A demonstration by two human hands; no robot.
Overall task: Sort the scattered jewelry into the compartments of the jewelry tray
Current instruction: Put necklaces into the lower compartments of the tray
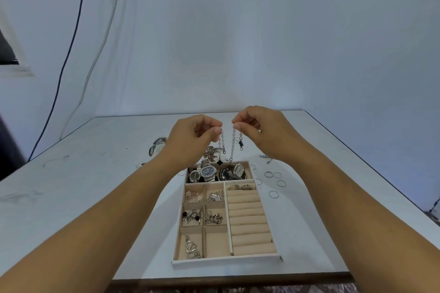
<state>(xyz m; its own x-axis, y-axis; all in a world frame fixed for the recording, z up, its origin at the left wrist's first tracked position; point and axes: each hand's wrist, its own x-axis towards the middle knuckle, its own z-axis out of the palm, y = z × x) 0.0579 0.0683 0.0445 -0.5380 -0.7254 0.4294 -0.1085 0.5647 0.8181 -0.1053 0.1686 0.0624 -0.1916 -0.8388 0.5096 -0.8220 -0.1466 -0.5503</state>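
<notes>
The beige jewelry tray [227, 261] lies on the table in front of me. Its far compartment holds several watches [208, 172]. Small left compartments hold earrings and brooches, and a pendant [191, 247] lies in the near left one. Rings [239, 187] sit in the top ring roll at right. My left hand [190, 138] pinches one pearl chain [222, 143], which hangs above the tray with a black clover charm at its end. My right hand [262, 129] pinches a second pearl chain [233, 143] beside it.
Several thin silver rings [273, 183] lie loose on the table right of the tray. A heap of jewelry [210, 151] sits behind the tray, partly hidden by my hands. Another piece [157, 145] lies at the far left. A wall stands behind the table.
</notes>
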